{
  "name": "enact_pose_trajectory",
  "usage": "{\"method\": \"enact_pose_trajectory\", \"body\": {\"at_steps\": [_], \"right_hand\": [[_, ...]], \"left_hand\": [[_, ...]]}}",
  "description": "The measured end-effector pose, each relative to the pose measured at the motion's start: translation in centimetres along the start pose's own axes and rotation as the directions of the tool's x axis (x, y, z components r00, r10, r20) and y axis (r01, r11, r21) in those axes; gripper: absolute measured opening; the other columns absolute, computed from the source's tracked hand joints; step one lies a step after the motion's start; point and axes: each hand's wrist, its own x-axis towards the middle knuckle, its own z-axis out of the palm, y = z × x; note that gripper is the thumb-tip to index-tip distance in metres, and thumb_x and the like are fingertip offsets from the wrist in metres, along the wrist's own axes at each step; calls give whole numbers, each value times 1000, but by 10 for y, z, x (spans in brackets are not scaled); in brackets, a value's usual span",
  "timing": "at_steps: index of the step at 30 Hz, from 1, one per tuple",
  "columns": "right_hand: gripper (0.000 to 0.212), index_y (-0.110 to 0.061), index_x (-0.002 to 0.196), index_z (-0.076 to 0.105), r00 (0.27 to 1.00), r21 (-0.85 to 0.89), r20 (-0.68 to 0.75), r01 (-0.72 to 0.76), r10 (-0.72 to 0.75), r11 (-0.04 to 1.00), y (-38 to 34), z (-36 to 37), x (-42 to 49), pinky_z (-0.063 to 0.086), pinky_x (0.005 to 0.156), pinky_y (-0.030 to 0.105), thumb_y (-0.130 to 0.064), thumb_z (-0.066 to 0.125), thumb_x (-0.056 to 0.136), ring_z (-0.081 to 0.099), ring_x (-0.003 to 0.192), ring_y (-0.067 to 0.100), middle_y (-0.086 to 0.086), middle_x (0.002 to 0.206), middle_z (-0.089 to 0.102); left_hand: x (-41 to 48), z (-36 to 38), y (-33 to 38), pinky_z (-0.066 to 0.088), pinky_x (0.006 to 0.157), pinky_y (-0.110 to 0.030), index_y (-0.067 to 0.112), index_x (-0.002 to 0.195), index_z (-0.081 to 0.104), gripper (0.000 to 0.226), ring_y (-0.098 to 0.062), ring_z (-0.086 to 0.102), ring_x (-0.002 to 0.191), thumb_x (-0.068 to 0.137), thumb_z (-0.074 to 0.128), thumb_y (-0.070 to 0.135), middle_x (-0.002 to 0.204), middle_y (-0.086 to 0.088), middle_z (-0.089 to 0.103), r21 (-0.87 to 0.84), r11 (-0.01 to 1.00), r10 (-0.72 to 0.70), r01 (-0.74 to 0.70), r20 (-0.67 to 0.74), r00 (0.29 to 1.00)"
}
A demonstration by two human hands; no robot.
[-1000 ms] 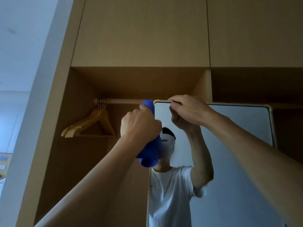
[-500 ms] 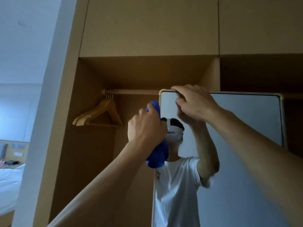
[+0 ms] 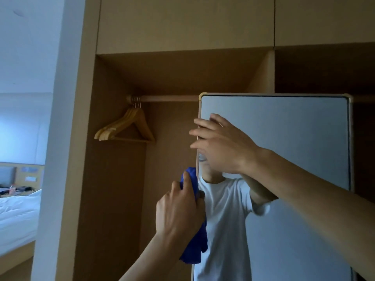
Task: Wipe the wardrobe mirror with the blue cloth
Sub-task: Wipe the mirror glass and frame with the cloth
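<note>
Left hand (image 3: 180,211): fingers curled tight round blue cloth (image 3: 195,246), bunched against mirror (image 3: 284,138) left edge, tail hanging below. Right hand (image 3: 221,145): fingers straight, slightly spread, across same edge higher up. Wooden hangers (image 3: 125,128) on rail (image 3: 168,98).

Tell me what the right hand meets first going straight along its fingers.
Likely the wooden hangers: the right hand points left past the mirror edge, level with them. They may hang deeper; depth unclear.

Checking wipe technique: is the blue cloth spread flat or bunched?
Bunched. The left hand grips the blue cloth in a wad, its ends hanging below the fist.
</note>
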Motion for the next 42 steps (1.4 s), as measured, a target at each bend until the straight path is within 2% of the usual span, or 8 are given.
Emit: {"method": "enact_pose_trajectory", "body": {"at_steps": [6,11,16,21,26,32,39,42], "right_hand": [[48,-21,143,55,998,-103,36,53,-49,993,-14,5,-13,5,128,45,-36,52,98,20,155,19,-2,155,47],[57,-15,146,54,998,-75,26,67,-66,995,-24,14,-33,7,128,45,-9,28,96,21,155,22,2,158,45],[77,-13,133,66,992,-45,39,118,-116,992,-49,30,-48,10,128,44,-15,8,83,32,151,24,4,145,59],[81,-14,124,71,975,-45,142,180,-172,983,-81,50,-62,6,128,46,-17,1,82,33,150,25,2,132,66],[73,-10,140,58,978,-50,156,146,-137,988,-89,55,-70,4,128,45,-17,6,89,25,153,25,5,150,53],[79,-4,153,42,990,-12,107,96,-94,995,-77,44,-83,15,128,46,-17,1,86,24,155,27,12,163,35],[81,-8,152,46,973,28,179,140,-142,990,-92,57,-93,10,128,45,-17,-1,86,22,156,24,6,162,39],[83,-10,153,45,969,38,193,147,-151,988,-96,60,-90,9,128,45,-16,0,83,22,155,23,4,161,40]], "left_hand": [[40,-28,8,45,64,-33,25,138,44,46,-24,63,77,99,50,49,100,-3,61,-77,997,19,-29,-120,993],[-14,5,1,36,66,-26,26,155,30,59,-17,66,90,102,39,51,120,1,59,3,1000,7,-7,-58,998],[-86,33,-14,50,74,-24,28,162,10,69,-13,63,103,102,39,44,133,3,52,-2,1000,-24,24,136,990],[-108,27,-17,44,70,-25,25,163,11,68,-16,65,103,103,39,41,135,1,52,-30,998,-46,54,204,978],[-67,5,-8,39,67,-30,25,158,28,63,-26,67,94,99,50,34,124,-5,58,-100,993,-54,65,110,992],[-63,8,3,41,68,-28,21,158,28,61,-23,65,91,102,47,35,120,-5,58,-48,996,-73,75,44,996],[-153,49,-21,47,73,-29,21,163,11,69,-19,63,104,102,40,38,134,-4,51,61,994,-102,86,357,928],[-143,46,-23,43,69,-32,20,159,21,66,-26,65,101,99,45,34,132,-8,54,57,995,-100,84,372,923]]}}
